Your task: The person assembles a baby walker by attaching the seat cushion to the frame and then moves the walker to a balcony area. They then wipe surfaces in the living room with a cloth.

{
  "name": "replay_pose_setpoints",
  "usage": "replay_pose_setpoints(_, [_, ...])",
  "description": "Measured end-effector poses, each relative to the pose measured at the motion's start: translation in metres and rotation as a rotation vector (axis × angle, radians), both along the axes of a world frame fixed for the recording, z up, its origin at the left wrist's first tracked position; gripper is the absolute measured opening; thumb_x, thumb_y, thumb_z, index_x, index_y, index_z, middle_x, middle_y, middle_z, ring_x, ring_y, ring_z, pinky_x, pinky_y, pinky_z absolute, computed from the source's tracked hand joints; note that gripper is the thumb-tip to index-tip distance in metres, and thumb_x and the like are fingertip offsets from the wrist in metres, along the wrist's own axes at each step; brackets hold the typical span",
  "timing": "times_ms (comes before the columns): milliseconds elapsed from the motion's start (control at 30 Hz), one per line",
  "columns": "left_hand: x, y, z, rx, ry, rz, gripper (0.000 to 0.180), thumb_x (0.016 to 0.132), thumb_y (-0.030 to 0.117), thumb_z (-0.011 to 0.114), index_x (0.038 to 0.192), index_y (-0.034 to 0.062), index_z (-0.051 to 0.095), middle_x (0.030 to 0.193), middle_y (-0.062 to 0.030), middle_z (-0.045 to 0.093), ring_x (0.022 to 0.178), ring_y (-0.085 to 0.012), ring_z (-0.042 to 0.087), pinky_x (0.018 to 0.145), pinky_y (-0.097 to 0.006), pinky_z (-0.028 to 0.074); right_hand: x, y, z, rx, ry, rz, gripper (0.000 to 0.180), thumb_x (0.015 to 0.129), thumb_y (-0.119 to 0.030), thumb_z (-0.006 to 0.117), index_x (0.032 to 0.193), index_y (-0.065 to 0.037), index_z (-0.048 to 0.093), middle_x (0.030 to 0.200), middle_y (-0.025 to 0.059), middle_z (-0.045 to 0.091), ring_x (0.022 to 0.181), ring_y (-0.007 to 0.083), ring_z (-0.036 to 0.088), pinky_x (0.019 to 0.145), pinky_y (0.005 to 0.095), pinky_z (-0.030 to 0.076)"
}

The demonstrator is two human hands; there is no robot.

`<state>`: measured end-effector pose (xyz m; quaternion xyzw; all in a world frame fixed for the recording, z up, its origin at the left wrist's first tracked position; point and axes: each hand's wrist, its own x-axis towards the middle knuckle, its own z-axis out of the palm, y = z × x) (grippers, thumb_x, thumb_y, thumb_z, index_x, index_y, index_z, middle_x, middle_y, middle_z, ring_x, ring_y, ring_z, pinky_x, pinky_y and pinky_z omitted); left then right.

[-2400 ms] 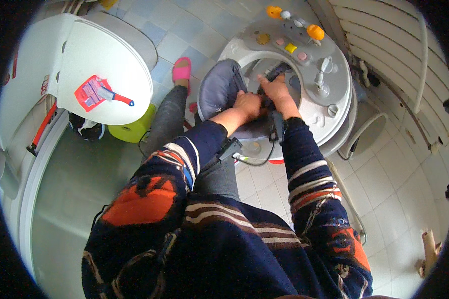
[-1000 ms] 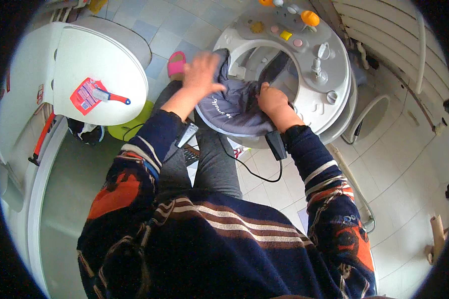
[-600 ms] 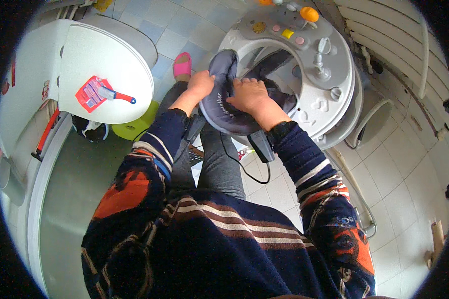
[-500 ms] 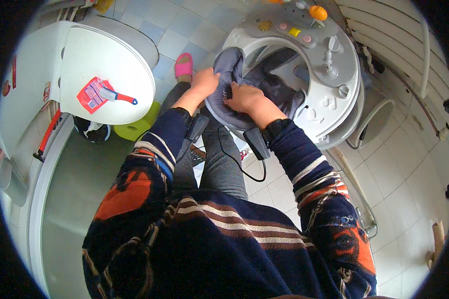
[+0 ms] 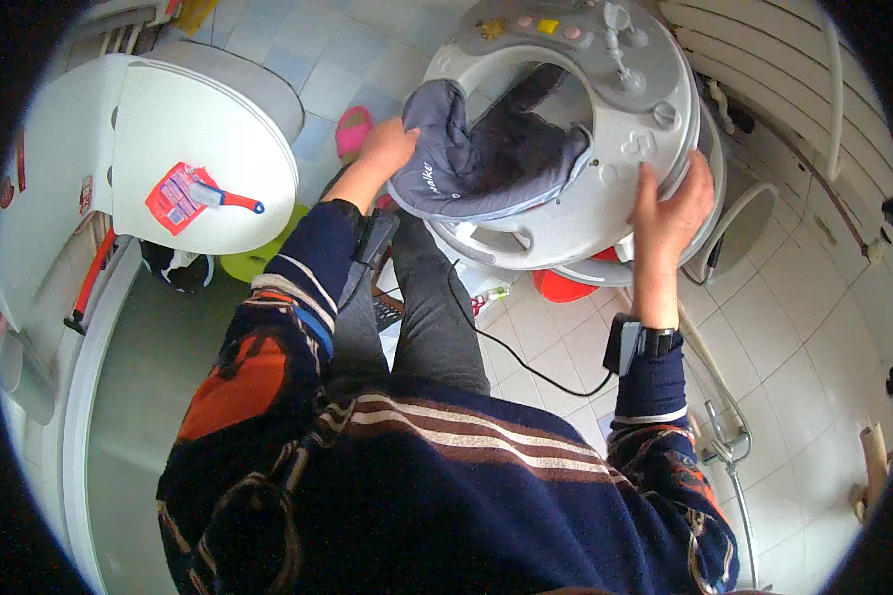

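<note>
A grey-and-white baby walker (image 5: 566,233) stands in front of me, with a dark grey fabric seat (image 5: 471,183) hung in its round opening. My left hand (image 5: 392,149) is closed on the seat's padded left edge, which is folded up out of the ring. At the walker's right rim is my right hand (image 5: 673,203), thumb over the tray top and fingers round the outer edge; part of its grip is hidden. Toy buttons and a grey knob post (image 5: 620,64) sit on the far side of the tray.
To the left is a toilet with its white lid (image 5: 213,149) down; a red packet (image 5: 174,203) and a brush (image 5: 223,195) lie on it. A bathtub (image 5: 139,397) runs along the left. A red basin (image 5: 564,286) shows beneath the walker; a shower hose (image 5: 729,451) is at right.
My right hand has let go of the seat fabric and moved right to the walker's rim. The walker has shifted up and left a little. My left hand stays on the seat edge.
</note>
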<state>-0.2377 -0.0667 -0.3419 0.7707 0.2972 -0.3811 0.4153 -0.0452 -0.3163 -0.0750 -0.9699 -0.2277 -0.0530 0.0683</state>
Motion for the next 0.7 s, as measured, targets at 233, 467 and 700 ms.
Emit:
replay_pose_setpoints(233, [-0.008, -0.015, -0.015, 0.016, -0.012, 0.053, 0.049, 0.094, 0.040, 0.062, 0.116, -0.0046, 0.065, 0.117, -0.0303, 0.066, 0.112, -0.0471, 0.062, 0.096, -0.051, 0.049, 0.029, -0.034, -0.040, 0.874, 0.820, -0.589, 0.046, 0.086, -0.034, 0.076, 0.114, 0.002, 0.069, 0.098, 0.0076, 0.072, 0.081, 0.0156, 0.065, 0.075, 0.0303, 0.051])
replay_pose_setpoints(467, [-0.056, -0.010, -0.019, -0.759, 0.161, 0.972, 0.042, 0.100, 0.023, 0.062, 0.135, 0.0007, 0.058, 0.119, -0.0135, 0.069, 0.103, -0.0275, 0.068, 0.088, -0.044, 0.056, 0.026, 0.000, -0.035, 0.643, 0.912, -0.558, 0.055, 0.073, -0.045, 0.081, 0.101, 0.002, 0.075, 0.085, 0.0107, 0.075, 0.073, 0.0170, 0.070, 0.066, 0.0319, 0.055])
replay_pose_setpoints(700, [-0.093, -0.006, 0.025, -0.587, 0.130, 1.078, 0.053, 0.097, 0.031, 0.067, 0.136, -0.0021, 0.053, 0.123, -0.0163, 0.066, 0.105, -0.0308, 0.067, 0.093, -0.044, 0.054, -0.020, -0.012, 0.009, 0.747, 0.756, -0.544, 0.053, 0.069, -0.043, 0.079, 0.100, 0.001, 0.074, 0.089, 0.0191, 0.075, 0.085, 0.0283, 0.075, 0.078, 0.0376, 0.058])
